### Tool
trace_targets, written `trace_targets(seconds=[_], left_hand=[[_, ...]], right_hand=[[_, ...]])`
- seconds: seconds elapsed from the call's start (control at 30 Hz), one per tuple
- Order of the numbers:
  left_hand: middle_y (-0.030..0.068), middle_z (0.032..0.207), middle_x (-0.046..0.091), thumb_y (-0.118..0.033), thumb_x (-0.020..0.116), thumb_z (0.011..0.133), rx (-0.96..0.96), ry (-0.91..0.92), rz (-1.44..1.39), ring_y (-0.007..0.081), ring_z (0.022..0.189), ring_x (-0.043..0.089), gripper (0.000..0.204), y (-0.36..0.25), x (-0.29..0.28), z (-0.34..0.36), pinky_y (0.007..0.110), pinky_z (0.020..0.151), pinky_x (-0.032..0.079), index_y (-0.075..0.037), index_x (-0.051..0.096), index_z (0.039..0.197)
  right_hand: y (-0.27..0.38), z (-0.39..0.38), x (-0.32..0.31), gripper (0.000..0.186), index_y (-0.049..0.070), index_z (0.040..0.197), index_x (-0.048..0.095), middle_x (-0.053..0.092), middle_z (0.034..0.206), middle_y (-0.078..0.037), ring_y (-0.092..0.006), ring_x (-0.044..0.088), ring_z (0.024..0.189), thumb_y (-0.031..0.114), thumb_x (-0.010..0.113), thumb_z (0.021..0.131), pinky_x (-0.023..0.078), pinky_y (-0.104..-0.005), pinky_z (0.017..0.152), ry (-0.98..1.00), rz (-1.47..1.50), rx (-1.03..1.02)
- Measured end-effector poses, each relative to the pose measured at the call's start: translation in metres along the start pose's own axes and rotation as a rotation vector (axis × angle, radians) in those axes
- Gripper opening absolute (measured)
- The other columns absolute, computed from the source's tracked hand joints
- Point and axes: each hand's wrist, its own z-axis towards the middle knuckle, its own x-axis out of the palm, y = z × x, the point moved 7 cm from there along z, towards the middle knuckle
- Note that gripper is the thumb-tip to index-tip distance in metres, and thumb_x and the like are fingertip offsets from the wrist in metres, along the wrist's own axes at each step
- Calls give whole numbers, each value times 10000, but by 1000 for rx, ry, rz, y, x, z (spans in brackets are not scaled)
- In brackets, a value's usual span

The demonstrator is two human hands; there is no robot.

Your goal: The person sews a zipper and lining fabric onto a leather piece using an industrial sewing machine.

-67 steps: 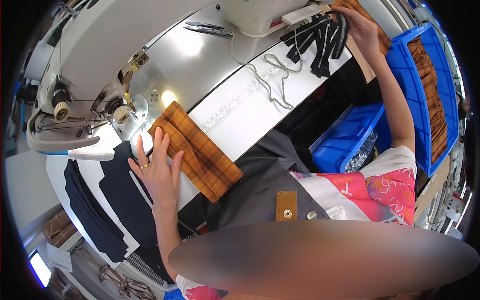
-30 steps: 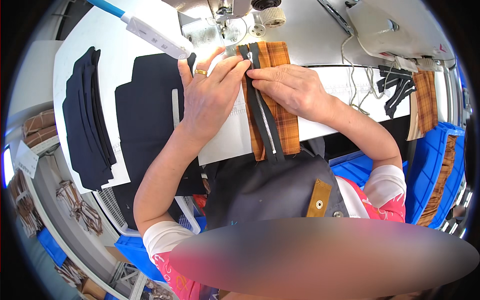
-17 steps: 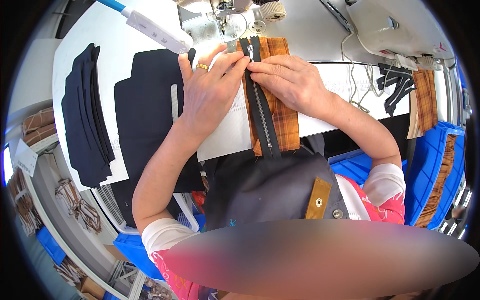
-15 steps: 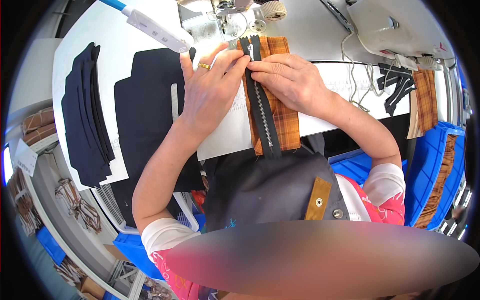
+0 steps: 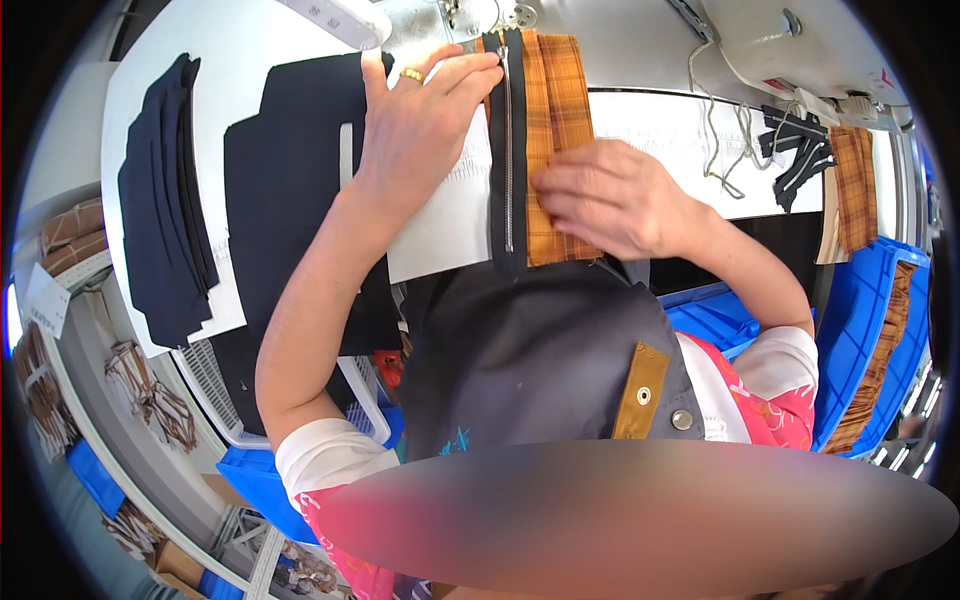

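A black zipper with metal teeth (image 5: 509, 170) runs lengthwise along the left side of an orange-brown plaid fabric piece (image 5: 560, 90). At its upper end, near the slider, my left hand (image 5: 420, 130), a gold ring on one finger, pinches the zipper's edge between thumb and forefinger. My right hand (image 5: 625, 200) is slightly blurred over the lower right of the plaid piece. Its fingers are loosely bent and apart, with the tips on or just above the cloth. The zipper's lower end reaches the dark apron (image 5: 540, 350) at my front.
Black cut panels (image 5: 300, 190) and a stack of black strips (image 5: 165, 200) lie on the left. A sewing machine (image 5: 800, 50) stands at the back right. Beside it are a cord (image 5: 710, 150), more black zippers (image 5: 795, 150) and plaid pieces (image 5: 853, 190). A blue bin (image 5: 870, 350) stands right.
My right hand has left the zipper's top and moved down and right over the plaid cloth. The zipper now lies straighter, with more plaid showing to its right. The view has shifted slightly.
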Motion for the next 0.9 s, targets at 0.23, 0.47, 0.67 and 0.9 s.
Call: trace_targets(seconds=[0.23, 0.47, 0.67, 0.9], left_hand=[[-123, 1117, 666, -155, 622, 895, -30, 29, -3, 113, 883, 659, 151, 3, 5, -2, 458, 929, 312, -164, 679, 1035], [-109, 1187, 656, -139, 590, 917, 11, 89, -15, 117, 983, 623, 209, 0, 2, 0, 359, 811, 312, -151, 665, 1113], [-113, 1190, 657, -166, 605, 919, 37, 30, -5, 101, 1014, 621, 210, 3, 1, 0, 344, 809, 315, -159, 670, 1118], [-117, 1197, 658, -226, 609, 928, 28, 69, 50, 87, 1036, 616, 209, 3, 4, 0, 352, 831, 321, -170, 678, 1118]], right_hand=[[16, -3, 0, 299, 53, 1014, 652, 641, 873, -55, -219, 628, 825, 99, 746, 733, 511, -337, 712, -58, 154, 135], [34, 20, 3, 306, 57, 1038, 634, 559, 750, -25, -178, 573, 667, 89, 669, 736, 469, -321, 605, 161, -56, -43], [35, -3, 11, 281, 61, 992, 644, 588, 828, -34, -179, 605, 724, 96, 690, 717, 510, -304, 608, 32, -48, -7], [29, -16, 9, 268, 52, 918, 670, 668, 1014, -48, -185, 646, 795, 70, 746, 661, 545, -276, 590, -159, -13, 117]])
